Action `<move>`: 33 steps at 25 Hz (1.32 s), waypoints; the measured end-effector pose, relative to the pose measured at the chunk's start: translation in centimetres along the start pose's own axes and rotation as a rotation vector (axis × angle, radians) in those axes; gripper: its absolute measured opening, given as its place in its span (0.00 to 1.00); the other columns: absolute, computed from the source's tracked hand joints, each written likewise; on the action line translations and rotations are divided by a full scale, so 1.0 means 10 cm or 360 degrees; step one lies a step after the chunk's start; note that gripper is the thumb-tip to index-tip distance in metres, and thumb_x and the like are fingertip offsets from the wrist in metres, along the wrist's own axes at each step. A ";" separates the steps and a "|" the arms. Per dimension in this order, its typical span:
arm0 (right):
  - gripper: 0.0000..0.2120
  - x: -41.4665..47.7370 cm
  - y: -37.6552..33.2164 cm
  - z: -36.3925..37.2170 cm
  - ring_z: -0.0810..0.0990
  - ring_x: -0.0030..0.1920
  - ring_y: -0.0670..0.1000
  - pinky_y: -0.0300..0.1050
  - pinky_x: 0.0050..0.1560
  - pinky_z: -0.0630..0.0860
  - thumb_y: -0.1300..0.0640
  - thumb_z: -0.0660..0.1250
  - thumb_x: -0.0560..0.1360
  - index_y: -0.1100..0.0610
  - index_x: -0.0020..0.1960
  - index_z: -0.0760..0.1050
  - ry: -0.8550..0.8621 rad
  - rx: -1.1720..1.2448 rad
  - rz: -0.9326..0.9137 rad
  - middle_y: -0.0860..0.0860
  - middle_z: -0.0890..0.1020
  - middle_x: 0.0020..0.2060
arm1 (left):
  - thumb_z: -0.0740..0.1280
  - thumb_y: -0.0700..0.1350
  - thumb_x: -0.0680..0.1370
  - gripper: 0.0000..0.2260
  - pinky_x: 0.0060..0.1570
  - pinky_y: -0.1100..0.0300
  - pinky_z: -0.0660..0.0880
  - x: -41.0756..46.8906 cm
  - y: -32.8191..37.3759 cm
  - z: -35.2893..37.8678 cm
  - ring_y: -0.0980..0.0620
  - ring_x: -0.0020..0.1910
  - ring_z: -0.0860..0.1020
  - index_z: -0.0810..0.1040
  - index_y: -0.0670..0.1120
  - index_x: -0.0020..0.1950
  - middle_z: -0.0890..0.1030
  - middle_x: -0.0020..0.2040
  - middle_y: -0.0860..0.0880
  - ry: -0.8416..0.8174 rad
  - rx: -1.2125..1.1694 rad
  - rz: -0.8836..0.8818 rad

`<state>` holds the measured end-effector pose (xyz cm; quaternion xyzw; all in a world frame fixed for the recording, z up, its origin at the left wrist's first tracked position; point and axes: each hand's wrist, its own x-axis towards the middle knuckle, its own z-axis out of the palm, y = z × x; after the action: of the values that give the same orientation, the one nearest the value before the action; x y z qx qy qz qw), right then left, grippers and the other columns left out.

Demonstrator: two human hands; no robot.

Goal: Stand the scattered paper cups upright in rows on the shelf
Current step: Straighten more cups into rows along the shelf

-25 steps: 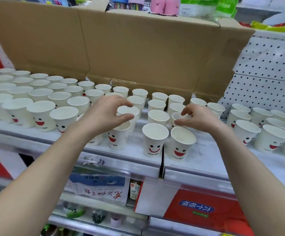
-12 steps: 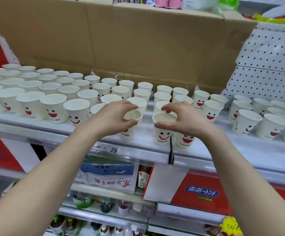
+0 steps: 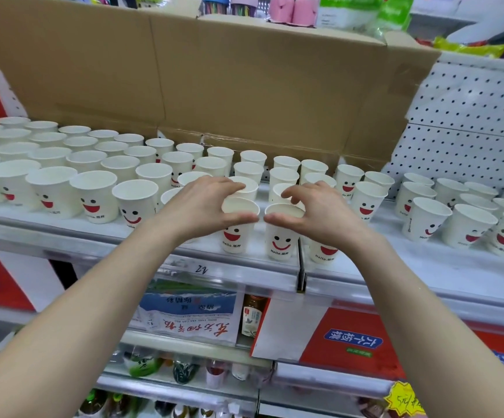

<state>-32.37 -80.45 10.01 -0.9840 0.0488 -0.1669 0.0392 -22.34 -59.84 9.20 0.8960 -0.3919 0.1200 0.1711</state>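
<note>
clamps the left grip [image 3: 202,206] on an upright paper cup [image 3: 237,238], the right grip [image 3: 320,217] on a second cup [image 3: 280,241] just beside it on the shelf [image 3: 395,259].

Bright, even light, soft shadows; edges bow outward (lower corners slightly blurred).

A single wide-angle view, worn on the head, looks forward and steeply down along both bare forearms. They enter from the bottom corners and meet at frame centre, where the left hand [image 3: 202,206] and right hand [image 3: 320,215] sit close over the front paper cups [image 3: 280,236]. The shelf [image 3: 443,267] crosses mid-frame, near and bowed by the lens. The cardboard box [image 3: 244,86] fills the top and the lower shelves [image 3: 184,384] fill the bottom.
</note>
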 end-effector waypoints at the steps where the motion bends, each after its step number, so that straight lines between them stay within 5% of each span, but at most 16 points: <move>1: 0.32 0.01 -0.01 -0.03 0.71 0.60 0.50 0.49 0.59 0.69 0.27 0.58 0.70 0.47 0.64 0.74 0.0024 0.0035 -0.0026 0.45 0.80 0.57 | 0.60 0.69 0.72 0.32 0.66 0.53 0.65 -0.01 -0.05 -0.07 0.52 0.69 0.68 0.69 0.54 0.71 0.72 0.70 0.54 0.0069 -0.0048 -0.0029; 4: 0.26 0.09 -0.12 -0.08 0.72 0.60 0.49 0.49 0.61 0.69 0.31 0.62 0.71 0.45 0.62 0.75 0.0022 0.0136 -0.0215 0.44 0.80 0.57 | 0.60 0.66 0.74 0.28 0.67 0.52 0.65 -0.10 -0.32 -0.24 0.52 0.70 0.67 0.69 0.54 0.71 0.70 0.71 0.53 0.0168 -0.0073 -0.0161; 7: 0.22 0.18 -0.29 -0.02 0.72 0.57 0.50 0.52 0.58 0.70 0.31 0.65 0.69 0.42 0.57 0.78 -0.0131 0.0104 -0.0357 0.44 0.82 0.53 | 0.63 0.64 0.74 0.31 0.69 0.52 0.64 -0.24 -0.49 -0.26 0.51 0.72 0.65 0.66 0.53 0.73 0.68 0.73 0.52 -0.0014 0.0009 -0.0277; 16: 0.07 0.30 -0.35 0.14 0.73 0.52 0.48 0.47 0.54 0.72 0.44 0.71 0.72 0.45 0.47 0.82 -0.0115 0.0113 -0.0514 0.42 0.83 0.48 | 0.64 0.57 0.77 0.25 0.65 0.55 0.64 -0.27 -0.43 -0.16 0.50 0.70 0.66 0.68 0.50 0.73 0.71 0.71 0.50 0.0036 0.0100 -0.0207; 26: 0.05 0.37 -0.26 0.17 0.72 0.54 0.46 0.45 0.56 0.70 0.48 0.71 0.73 0.47 0.48 0.81 -0.0121 0.0092 -0.0553 0.42 0.82 0.52 | 0.64 0.66 0.73 0.32 0.63 0.53 0.67 -0.23 -0.43 -0.09 0.48 0.67 0.69 0.70 0.50 0.71 0.73 0.68 0.50 0.0111 0.0202 -0.0300; 33: 0.13 0.25 -0.13 -0.04 0.74 0.61 0.46 0.45 0.62 0.70 0.47 0.68 0.76 0.47 0.59 0.80 -0.0075 0.0250 -0.0512 0.42 0.80 0.59 | 0.59 0.69 0.73 0.32 0.63 0.52 0.67 -0.14 -0.30 -0.20 0.50 0.68 0.68 0.71 0.52 0.70 0.72 0.69 0.52 0.0188 0.0186 -0.0212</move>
<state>-30.08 -79.45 11.29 -0.9766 -0.1235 -0.1512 0.0900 -21.18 -56.18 9.87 0.9199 -0.3130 0.1835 0.1489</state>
